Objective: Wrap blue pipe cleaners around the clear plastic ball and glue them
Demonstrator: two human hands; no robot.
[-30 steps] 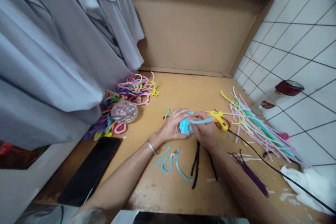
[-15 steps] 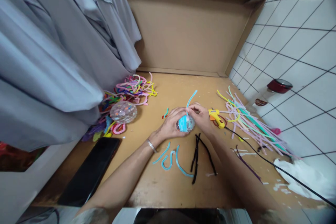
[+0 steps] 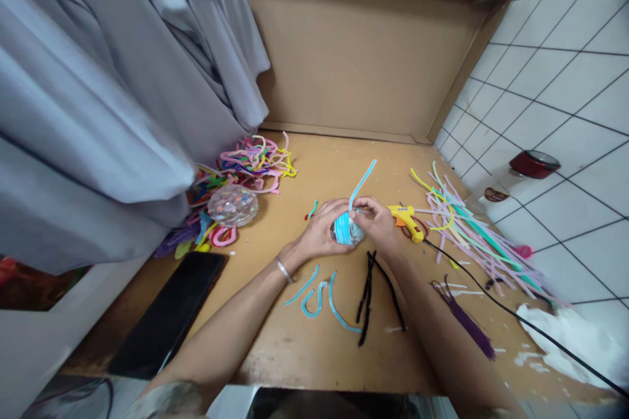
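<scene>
My left hand is wrapped round the left side of a small clear ball, partly covered with bands of light blue pipe cleaner. From the top of the ball a loose blue pipe cleaner sticks up and away from me. My right hand is closed at the upper right of the ball, fingers pressing the base of that strip against it. Cut blue pieces lie on the table nearer to me, beside several black pipe cleaners.
A yellow glue gun lies right of my right hand, its black cable running rightward. Long pipe cleaners, a purple tassel and a lidded jar are at right. A clear beaded ball, a colourful heap and a phone are at left.
More of the loose blue strip shows above my fingers, and its tip reaches farther up and right. My right forearm has shifted left in view, uncovering the purple tassel. Both hands stay on the ball.
</scene>
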